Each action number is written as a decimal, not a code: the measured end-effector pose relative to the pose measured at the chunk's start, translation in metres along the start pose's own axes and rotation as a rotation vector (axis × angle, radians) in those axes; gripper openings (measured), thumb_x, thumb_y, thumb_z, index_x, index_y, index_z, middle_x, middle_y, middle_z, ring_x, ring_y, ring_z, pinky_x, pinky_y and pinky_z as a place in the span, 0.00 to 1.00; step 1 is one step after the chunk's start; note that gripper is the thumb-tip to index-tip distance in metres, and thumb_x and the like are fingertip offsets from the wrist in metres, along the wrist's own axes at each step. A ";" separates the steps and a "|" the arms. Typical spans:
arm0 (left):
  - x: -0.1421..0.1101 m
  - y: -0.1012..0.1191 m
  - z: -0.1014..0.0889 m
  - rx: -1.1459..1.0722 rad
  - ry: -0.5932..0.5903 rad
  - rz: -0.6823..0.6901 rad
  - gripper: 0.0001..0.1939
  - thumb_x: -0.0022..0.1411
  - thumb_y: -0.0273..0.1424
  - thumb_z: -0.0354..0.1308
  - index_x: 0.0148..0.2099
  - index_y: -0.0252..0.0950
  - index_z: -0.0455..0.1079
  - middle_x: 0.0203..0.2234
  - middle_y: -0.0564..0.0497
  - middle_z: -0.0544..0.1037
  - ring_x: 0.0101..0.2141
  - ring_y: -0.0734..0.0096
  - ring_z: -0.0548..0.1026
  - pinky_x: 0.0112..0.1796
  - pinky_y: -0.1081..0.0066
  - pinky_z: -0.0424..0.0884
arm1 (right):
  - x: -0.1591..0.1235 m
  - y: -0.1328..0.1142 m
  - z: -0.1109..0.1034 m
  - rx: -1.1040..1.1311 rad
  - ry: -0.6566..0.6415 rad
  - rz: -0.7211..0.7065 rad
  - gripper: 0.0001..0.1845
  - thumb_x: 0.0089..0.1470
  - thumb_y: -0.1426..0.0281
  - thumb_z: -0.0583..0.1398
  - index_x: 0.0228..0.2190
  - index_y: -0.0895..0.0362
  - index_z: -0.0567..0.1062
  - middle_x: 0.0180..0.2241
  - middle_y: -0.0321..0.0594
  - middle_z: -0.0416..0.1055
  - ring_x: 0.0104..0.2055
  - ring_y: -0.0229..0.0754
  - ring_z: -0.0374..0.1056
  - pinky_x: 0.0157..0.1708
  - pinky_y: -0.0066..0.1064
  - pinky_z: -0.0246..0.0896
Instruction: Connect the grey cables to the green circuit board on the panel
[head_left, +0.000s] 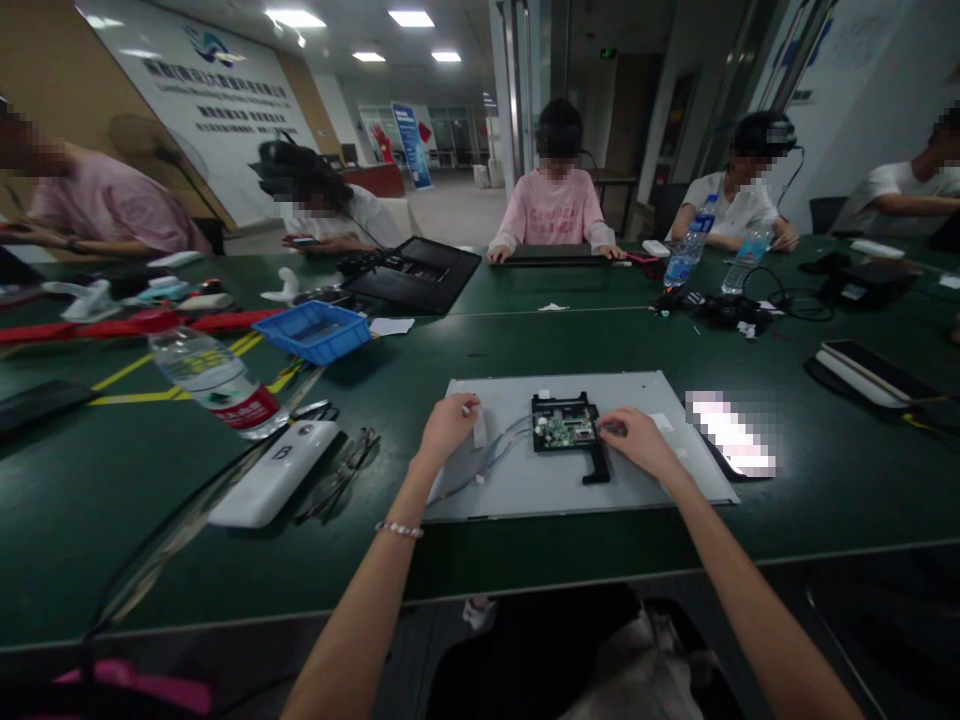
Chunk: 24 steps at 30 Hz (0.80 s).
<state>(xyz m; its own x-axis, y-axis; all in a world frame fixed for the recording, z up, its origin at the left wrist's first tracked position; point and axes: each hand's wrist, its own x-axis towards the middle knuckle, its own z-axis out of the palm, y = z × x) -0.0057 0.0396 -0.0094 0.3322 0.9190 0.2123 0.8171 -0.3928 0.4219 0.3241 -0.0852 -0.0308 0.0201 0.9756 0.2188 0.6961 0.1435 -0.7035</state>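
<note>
Room: an office is stretching back behind a long green table [450, 345]; people are sitting along its far edge, the outermost two being cut off by the view, and pixelation is covering faces.
Panel: a pale flat panel [510, 495] is lying close to the table's near edge, the left hand and wrist covering part of its left side.
Phone: beside the panel's right edge, a phone [731, 435] is glowing, its screen being masked by pixelation.
Cables: grey cables [491, 460] are running from the board toward the panel's near-left corner, their far ends being hard to make out.
Board: a circuit board [566, 430] is sitting in a black frame [595, 465] on the panel, between the hands, nearer the right one.
Right hand [634, 438]: fingers are curling at the frame's right edge; their contact is hiding, so whether they are gripping, I cannot tell.
Left hand [452, 425]: fingertips are bunching beside a white strip [480, 430]; whether they are holding it, I cannot tell.
</note>
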 end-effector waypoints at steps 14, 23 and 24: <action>0.065 0.086 0.056 -0.104 -0.160 0.189 0.16 0.53 0.32 0.59 0.44 0.31 0.71 0.37 0.46 0.72 0.33 0.68 0.72 0.38 0.70 0.68 | 0.002 0.016 -0.007 0.061 0.170 0.158 0.11 0.46 0.69 0.57 0.34 0.56 0.75 0.28 0.38 0.73 0.30 0.40 0.70 0.33 0.31 0.63; 0.084 0.078 0.055 -0.159 -0.288 0.184 0.08 0.49 0.32 0.58 0.29 0.34 0.74 0.22 0.54 0.74 0.27 0.71 0.71 0.29 0.75 0.64 | -0.004 0.036 -0.019 -0.116 0.193 0.209 0.10 0.48 0.70 0.57 0.33 0.56 0.76 0.30 0.41 0.74 0.30 0.41 0.69 0.34 0.32 0.62; 0.085 0.077 0.055 -0.172 -0.287 0.184 0.08 0.50 0.32 0.56 0.29 0.34 0.75 0.22 0.54 0.75 0.27 0.71 0.71 0.29 0.75 0.64 | -0.005 0.035 -0.019 -0.137 0.200 0.207 0.11 0.48 0.70 0.56 0.34 0.57 0.76 0.32 0.41 0.73 0.31 0.41 0.69 0.35 0.32 0.62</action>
<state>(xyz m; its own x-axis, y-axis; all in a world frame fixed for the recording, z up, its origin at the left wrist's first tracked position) 0.1114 0.0895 -0.0073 0.6042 0.7950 0.0535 0.6486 -0.5297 0.5466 0.3622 -0.0880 -0.0435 0.3029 0.9275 0.2190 0.7521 -0.0915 -0.6527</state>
